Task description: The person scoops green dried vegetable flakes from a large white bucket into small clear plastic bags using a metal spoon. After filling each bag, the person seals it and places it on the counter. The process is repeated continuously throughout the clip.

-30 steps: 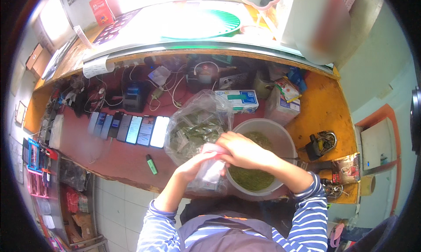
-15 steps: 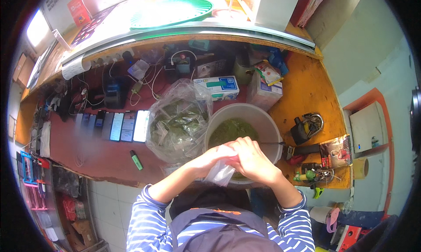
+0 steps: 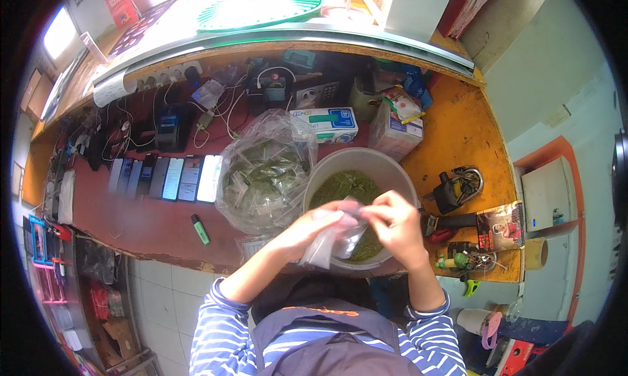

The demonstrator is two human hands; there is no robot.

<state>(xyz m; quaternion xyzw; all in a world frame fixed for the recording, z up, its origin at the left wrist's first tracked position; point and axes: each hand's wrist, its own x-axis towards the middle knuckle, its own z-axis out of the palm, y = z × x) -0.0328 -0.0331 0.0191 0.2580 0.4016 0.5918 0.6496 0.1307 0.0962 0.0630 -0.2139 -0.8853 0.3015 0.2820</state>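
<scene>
Over a pale bucket (image 3: 394, 173) my left hand (image 3: 306, 233) grips small clear plastic bags (image 3: 319, 253), which hang below its fingers. One small bag (image 3: 350, 240) stretches across to my right hand (image 3: 400, 231), whose thumb and fingers pinch its upper edge. This bag looks flat, with no filling visible. Chopped dry green herb (image 3: 347, 183) lies inside the bucket, partly hidden by my hands. Just left of the bucket stands a large clear plastic bag (image 3: 265, 180) full of small packets of green stuff.
Several phones (image 3: 171, 178) lie in a row at left, with a green highlighter (image 3: 200, 229) nearer me. Behind are a tissue box (image 3: 330, 124), a card reader (image 3: 168, 131) and cables. A padlock (image 3: 458, 188) and a packet (image 3: 500, 229) sit on the orange wood at right.
My hands have drawn apart, the right one moving rightward with a bag's edge pinched. The small bag now shows between them, where the fingers earlier covered it.
</scene>
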